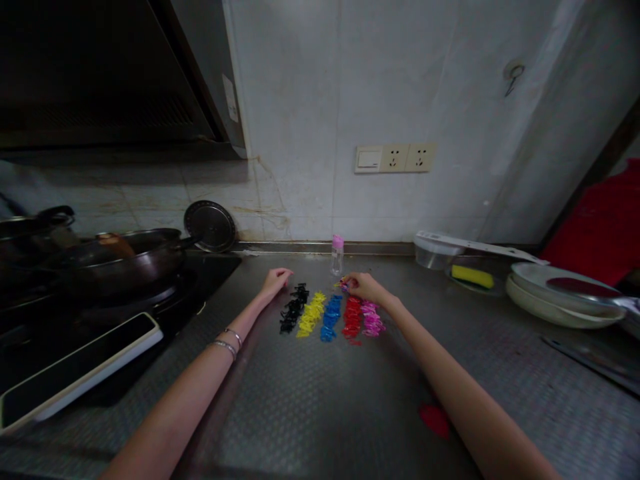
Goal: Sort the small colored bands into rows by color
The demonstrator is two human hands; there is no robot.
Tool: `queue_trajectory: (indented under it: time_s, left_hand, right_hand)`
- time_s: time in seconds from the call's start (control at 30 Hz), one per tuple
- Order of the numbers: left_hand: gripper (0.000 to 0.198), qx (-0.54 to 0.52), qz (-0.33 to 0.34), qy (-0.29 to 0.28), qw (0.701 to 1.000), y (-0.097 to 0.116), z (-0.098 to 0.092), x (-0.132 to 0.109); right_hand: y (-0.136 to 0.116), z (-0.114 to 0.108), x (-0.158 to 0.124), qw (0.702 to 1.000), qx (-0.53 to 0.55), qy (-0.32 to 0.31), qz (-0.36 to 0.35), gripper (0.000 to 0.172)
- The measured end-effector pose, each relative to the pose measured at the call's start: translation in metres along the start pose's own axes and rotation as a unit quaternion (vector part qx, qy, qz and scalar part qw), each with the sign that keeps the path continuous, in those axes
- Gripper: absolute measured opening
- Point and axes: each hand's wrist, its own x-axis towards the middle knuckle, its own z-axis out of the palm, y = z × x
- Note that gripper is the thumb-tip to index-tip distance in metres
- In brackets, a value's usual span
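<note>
My right hand [367, 288] is closed, its fingertips pinching at a small mixed-colour clump of what look like rubber bands [343, 285]. Beside the black bands [294, 308] rests my left hand [274, 281], its fingers curled closed; whether anything is inside is hidden. Rows of yellow bands [311, 315], blue bands [331, 319], red bands [352, 319] and pink bands [372, 320] lie side by side between my forearms. A small clear bottle with a pink cap [337, 255] stands upright just behind the rows.
Left, a pan [135, 260] sits on the black stove, with a white-edged phone-like device [80, 367] in front. At right are a yellow sponge [472, 277] on a dish, stacked bowls [560, 300] and a knife-like blade [590, 360]. A red piece [434, 420] lies near my right forearm.
</note>
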Motion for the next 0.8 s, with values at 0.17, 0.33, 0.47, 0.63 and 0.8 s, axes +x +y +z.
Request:
queue_trajectory:
  time_s: [0.17,0.33,0.47,0.63,0.8]
  left_hand:
    - [0.034,-0.002,-0.007,0.0,1.0,0.001,0.001,0.0]
    - [0.034,-0.004,-0.021,0.002,1.0,0.002,0.001,-0.001]
    - [0.033,0.002,-0.024,-0.008,1.0,0.004,0.001,-0.001]
    - [0.027,0.041,-0.056,-0.01,0.998,0.007,0.005,0.007]
    - [0.018,0.096,0.016,-0.045,0.994,0.029,0.029,0.02]
  right_hand:
    - [-0.003,-0.001,-0.002,1.0,-0.007,-0.002,-0.017,0.033]
    - [-0.009,-0.002,-0.003,1.0,0.0,0.005,-0.012,0.032]
    - [-0.019,-0.001,-0.001,1.0,0.004,0.006,-0.02,0.03]
    - [-0.033,0.001,0.0,0.999,0.002,-0.026,-0.046,0.031]
    - [-0.032,-0.014,0.0,0.999,0.006,-0.021,-0.046,0.028]
